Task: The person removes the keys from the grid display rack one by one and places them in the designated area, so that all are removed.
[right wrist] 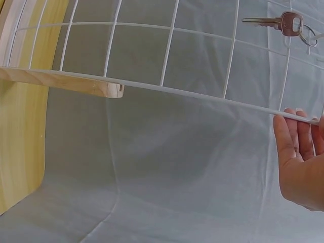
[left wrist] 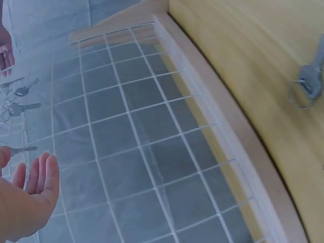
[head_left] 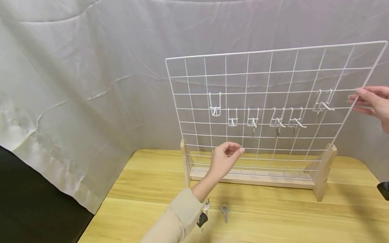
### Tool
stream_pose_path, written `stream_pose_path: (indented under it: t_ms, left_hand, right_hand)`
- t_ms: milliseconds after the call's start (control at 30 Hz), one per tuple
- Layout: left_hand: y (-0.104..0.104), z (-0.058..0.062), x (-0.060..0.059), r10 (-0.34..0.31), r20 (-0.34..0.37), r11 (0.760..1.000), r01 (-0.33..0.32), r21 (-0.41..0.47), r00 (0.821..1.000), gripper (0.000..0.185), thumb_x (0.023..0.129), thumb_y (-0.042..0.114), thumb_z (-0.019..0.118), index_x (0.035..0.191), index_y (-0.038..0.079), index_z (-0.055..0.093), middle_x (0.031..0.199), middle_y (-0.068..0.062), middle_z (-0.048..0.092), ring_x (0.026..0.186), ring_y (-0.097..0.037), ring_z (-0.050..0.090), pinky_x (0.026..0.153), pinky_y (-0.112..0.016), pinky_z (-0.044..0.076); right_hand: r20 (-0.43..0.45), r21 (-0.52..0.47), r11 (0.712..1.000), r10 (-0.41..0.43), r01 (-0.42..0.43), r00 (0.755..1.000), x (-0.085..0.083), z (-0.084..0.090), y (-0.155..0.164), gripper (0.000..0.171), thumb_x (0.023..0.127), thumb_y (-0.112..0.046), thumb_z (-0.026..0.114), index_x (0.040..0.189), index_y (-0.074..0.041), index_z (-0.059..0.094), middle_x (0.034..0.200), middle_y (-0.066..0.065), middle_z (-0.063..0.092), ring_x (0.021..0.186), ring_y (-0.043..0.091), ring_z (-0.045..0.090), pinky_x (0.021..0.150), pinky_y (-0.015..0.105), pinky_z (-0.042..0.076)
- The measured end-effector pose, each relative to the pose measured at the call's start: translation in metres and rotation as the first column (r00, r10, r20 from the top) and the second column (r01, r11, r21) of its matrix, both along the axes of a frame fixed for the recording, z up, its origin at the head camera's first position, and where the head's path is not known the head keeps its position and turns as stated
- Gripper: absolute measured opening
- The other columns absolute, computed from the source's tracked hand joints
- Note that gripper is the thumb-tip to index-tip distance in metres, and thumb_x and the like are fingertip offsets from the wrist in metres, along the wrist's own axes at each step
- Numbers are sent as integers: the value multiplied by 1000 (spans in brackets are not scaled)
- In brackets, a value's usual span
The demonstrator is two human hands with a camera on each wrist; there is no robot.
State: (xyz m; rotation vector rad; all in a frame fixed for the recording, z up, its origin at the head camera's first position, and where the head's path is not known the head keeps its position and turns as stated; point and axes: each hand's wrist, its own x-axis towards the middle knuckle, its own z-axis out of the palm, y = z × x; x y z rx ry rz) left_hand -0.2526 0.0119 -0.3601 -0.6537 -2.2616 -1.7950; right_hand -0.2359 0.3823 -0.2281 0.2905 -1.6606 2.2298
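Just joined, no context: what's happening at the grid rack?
A person stands a white wire grid panel in a wooden base on the table. The right hand touches the panel's right edge with straight fingers; the left hand hovers by its lower rows. Keys hang from hooks; two keys lie on the table.

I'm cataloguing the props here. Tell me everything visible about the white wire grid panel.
The white wire grid panel is a square mesh of thin white wire, standing upright in a pale wooden base on the wooden table. Six white hooks hang mid-panel, some carrying keys. The right hand touches its right edge; the left hand hovers near the lower rows.
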Motion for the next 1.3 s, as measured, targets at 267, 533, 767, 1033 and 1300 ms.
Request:
stream_pose_path:
  t_ms: [267,533,767,1033,1300]
  left_hand:
    - [15,17,-2,20,0,998,-20,58,1000,26,85,17,67,103,-1,62,97,-14,68,83,-14,65,76,-14,54]
    - [28,24,-4,73,22,994,-75,76,997,31,83,17,69,107,-2,62,103,-17,68,93,-21,67,80,-15,54]
    - [40,30,-8,84,-10,994,-83,71,996,34,83,16,70,110,-2,62,106,-16,68,96,-22,67,79,-13,53]
    - [52,37,-8,100,-39,987,-94,129,994,30,81,10,71,106,-4,63,103,-17,69,92,-25,68,76,-11,53]
    - [58,42,-9,141,-30,977,-134,165,990,19,81,4,68,99,-4,65,97,-18,70,84,-22,69,72,-9,53]
  right_hand:
    - [-27,-29,999,15,-16,1000,-2,-3,1,19,89,3,54,83,-4,70,69,5,72,63,12,70,54,20,57]
    - [-68,-113,991,57,-65,996,-5,-8,2,20,89,9,50,86,2,69,71,11,72,64,17,70,57,23,58]
    - [-126,-125,989,58,-74,990,-8,-9,0,19,88,11,50,85,5,68,71,13,72,64,19,71,59,23,58]
    - [-80,-96,994,43,-50,996,-6,-8,0,18,88,8,52,86,3,70,71,11,72,63,18,70,59,23,58]
    - [-45,-69,997,18,-21,999,-4,-5,0,18,88,5,54,84,0,70,69,9,72,63,16,70,58,21,58]
